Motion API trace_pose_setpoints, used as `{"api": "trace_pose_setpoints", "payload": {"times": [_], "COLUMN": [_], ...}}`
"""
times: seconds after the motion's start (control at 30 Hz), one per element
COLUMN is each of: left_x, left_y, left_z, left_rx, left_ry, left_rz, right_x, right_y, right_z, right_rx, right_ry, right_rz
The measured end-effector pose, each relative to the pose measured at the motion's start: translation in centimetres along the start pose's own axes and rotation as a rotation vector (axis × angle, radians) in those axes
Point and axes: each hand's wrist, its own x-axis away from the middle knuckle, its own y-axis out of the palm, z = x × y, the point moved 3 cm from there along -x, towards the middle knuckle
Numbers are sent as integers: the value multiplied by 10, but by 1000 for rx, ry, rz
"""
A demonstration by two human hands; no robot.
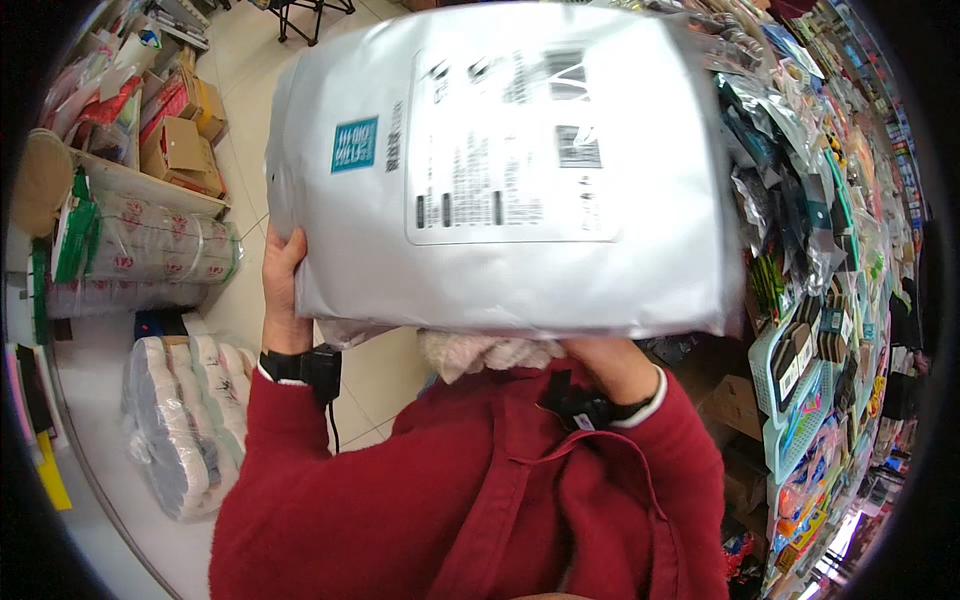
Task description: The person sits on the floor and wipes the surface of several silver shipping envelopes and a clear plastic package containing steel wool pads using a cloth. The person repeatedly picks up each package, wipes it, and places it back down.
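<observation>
A large silver-grey plastic mailing bag (350, 240) with a printed label and a small blue square fills the space before me, held up off the floor. My left hand (284, 268) grips its near left edge, the thumb on top and the other fingers mostly behind it. Under the near right part of the bag, my right hand (612, 366) supports it from below; its fingers are hidden by the bag. A pale fluffy cloth-like piece (485, 356) pokes out beneath the near edge, beside my right hand. Black bands circle both wrists.
At right, a long display holds many packaged goods and light-blue plastic baskets (785, 400). On the left stand wrapped bundles (165, 240), open cardboard boxes (182, 158) and a plastic-wrapped pack of white rolls (180, 430). Dark folding-chair legs (300, 18) show on the tiled floor ahead.
</observation>
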Motion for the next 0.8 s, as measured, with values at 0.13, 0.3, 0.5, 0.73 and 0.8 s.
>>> {"api": "trace_pose_setpoints", "payload": {"times": [0.13,0.3,0.5,0.73,0.8], "left_x": [3,-15,-45,-39,-38], "left_y": [-52,-95,-134,-137,-138], "left_z": [-26,-57,-104,-176,-177], "left_rx": [-10,-35,-47,122,128], "left_ry": [-29,-32,-65,-113,-85], "left_rz": [115,230,434,584,596], "right_x": [-55,-105,-176,-156,-151], "right_y": [64,101,118,78,74], "right_z": [28,44,54,64,57], "right_rx": [126,322,418,168,111], "right_ry": [34,-8,202,286,269], "right_rz": [-154,-247,-421,-325,-320]}}
